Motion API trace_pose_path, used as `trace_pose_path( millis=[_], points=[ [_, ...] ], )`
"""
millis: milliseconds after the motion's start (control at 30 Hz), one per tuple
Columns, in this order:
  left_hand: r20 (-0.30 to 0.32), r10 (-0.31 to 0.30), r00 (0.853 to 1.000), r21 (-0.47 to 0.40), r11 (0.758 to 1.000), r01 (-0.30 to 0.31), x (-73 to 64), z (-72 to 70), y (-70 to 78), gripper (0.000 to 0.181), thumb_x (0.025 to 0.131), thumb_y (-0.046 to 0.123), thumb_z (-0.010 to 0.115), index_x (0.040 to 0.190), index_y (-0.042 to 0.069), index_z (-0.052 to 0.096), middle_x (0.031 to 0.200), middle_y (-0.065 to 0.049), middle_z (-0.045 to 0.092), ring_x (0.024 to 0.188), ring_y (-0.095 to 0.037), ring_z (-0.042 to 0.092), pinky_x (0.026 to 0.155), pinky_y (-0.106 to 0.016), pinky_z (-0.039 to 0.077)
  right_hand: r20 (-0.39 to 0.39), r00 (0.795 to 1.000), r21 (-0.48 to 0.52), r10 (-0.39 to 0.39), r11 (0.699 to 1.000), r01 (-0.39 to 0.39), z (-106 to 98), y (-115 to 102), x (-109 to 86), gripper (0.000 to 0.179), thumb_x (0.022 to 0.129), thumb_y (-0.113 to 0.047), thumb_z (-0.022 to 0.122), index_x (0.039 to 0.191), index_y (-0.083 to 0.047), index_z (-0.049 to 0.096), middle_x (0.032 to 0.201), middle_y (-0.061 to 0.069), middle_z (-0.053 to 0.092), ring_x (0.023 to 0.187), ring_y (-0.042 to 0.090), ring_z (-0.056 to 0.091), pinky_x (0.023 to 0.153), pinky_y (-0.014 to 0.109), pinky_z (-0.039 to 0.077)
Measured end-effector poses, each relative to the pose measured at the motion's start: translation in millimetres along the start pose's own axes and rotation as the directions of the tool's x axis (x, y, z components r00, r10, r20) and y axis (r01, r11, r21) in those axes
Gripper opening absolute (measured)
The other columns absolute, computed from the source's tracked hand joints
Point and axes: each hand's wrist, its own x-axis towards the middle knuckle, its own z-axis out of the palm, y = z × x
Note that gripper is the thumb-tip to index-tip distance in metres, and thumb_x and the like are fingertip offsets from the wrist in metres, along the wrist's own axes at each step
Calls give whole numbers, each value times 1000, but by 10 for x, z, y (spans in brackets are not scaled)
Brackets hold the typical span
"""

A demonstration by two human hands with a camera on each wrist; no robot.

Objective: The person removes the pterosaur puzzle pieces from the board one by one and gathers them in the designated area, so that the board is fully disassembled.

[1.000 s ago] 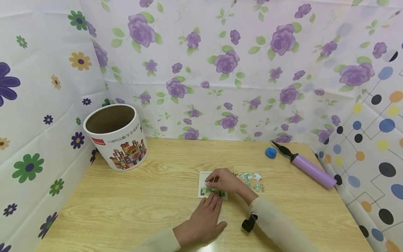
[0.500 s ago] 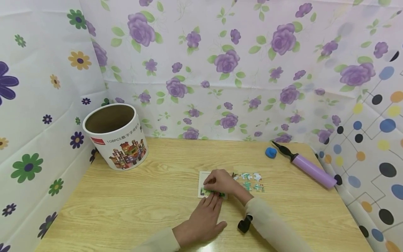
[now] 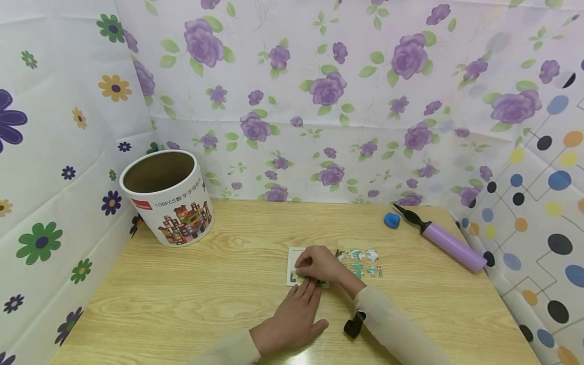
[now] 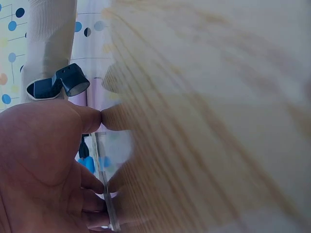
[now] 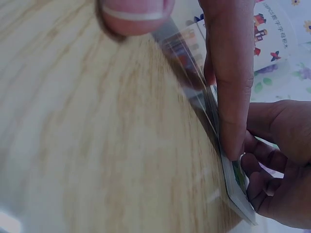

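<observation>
A small puzzle board with a pale frame and green pieces along its near side lies on the wooden table. My left hand lies flat, and its straight fingers press the near part of the board. In the right wrist view, the left index finger reaches onto the board. From the right, my right hand bends over the board, thumb and fingers curled together at a jigsaw piece that they mostly hide. The curled right hand also shows in the right wrist view, fingertips down on the board.
Several loose jigsaw pieces lie right of the board, partly behind the right hand. A large white bucket stands at the back left. A small blue toy and a purple hand pump lie at the back right.
My right hand has shifted slightly left and down, its fingertips now lower on the board, its forearm a little nearer. The left hand has stayed in place.
</observation>
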Motion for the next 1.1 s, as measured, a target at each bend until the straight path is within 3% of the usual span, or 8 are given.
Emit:
trace_pose_path(
  millis=[633,1100],
  points=[
    [-1,3,1000,7,1000,-3,10,0,-10,80,105,56,42,160,-1,27,167,-19,21,155,-31,22,118,-49,33,5,1000,72,22,997,-23,-42,6,-1,6,97,-25,73,99,-22,77,87,-14,73,77,5,68,71,28,56],
    [-16,8,1000,16,1000,-7,17,-11,-1,78,105,56,44,158,1,34,165,-18,29,154,-30,26,117,-48,34,-91,993,76,76,995,-69,-277,139,-54,6,96,-23,74,100,-21,77,88,-11,72,81,8,67,72,31,55]
  ],
)
